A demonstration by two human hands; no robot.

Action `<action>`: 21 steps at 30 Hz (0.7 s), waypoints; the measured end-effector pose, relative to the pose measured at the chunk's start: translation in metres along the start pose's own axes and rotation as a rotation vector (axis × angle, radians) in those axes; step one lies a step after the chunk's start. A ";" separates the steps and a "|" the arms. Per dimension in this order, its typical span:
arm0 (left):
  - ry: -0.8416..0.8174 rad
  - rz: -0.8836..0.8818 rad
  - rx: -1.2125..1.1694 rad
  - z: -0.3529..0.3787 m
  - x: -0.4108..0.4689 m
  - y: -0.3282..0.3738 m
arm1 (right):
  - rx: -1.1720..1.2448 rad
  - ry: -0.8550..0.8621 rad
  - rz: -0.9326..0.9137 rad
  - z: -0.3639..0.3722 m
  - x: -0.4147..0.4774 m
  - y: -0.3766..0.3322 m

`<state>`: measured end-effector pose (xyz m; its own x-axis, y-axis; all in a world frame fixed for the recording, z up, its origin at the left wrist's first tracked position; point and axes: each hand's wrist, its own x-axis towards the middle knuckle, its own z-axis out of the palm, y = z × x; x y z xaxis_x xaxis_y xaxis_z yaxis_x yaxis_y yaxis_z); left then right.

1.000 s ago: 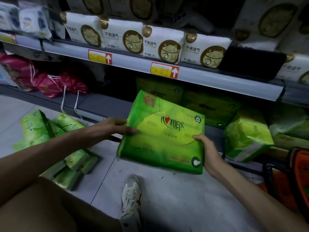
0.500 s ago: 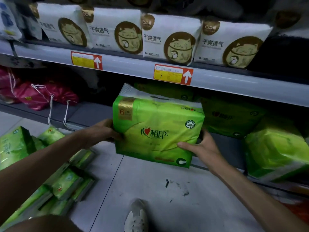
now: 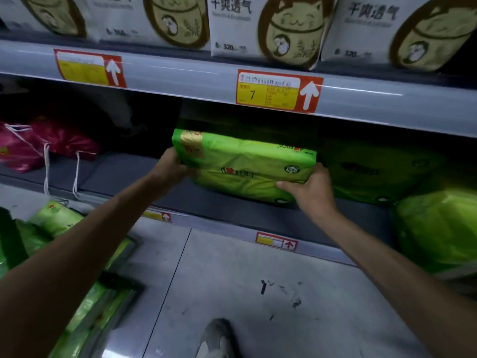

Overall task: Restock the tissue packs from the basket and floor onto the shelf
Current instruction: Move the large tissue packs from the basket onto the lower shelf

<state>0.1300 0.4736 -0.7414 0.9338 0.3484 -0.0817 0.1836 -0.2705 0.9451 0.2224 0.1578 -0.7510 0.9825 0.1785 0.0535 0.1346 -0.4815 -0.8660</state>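
A green tissue pack lies tilted inside the bottom shelf opening, its lower edge close to the shelf board. My left hand grips its left end. My right hand grips its lower right corner, thumb on the front face. More green packs stand in shadow to its right on the same shelf, and another green pack bulges at the shelf's right front. Several green packs lie piled on the floor at the left.
The upper shelf edge with red and yellow price tags hangs just above the pack; white cat-print packs stand on it. Pink drawstring bags lie at the shelf's left. My shoe is on the grey floor.
Both hands have carried the green pack forward from in front of the shelf into the bottom shelf opening. The camera has moved closer to the shelf.
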 end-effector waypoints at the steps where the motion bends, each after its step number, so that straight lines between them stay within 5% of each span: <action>1: 0.011 -0.009 0.029 0.002 0.001 -0.005 | -0.020 -0.001 0.007 0.004 -0.001 0.001; 12: 0.250 -0.182 0.296 0.021 -0.008 -0.033 | -0.027 0.074 0.088 0.029 -0.030 0.001; 17: 0.343 -0.256 -0.195 0.039 -0.033 -0.010 | 0.050 0.099 0.169 0.031 -0.043 -0.008; 21: 0.268 -0.165 -0.296 0.054 -0.045 -0.002 | 0.061 0.135 0.259 0.036 -0.038 -0.016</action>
<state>0.1045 0.4100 -0.7572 0.7793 0.5969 -0.1911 0.1912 0.0639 0.9795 0.1779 0.1892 -0.7570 0.9919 -0.0618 -0.1112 -0.1271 -0.4432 -0.8874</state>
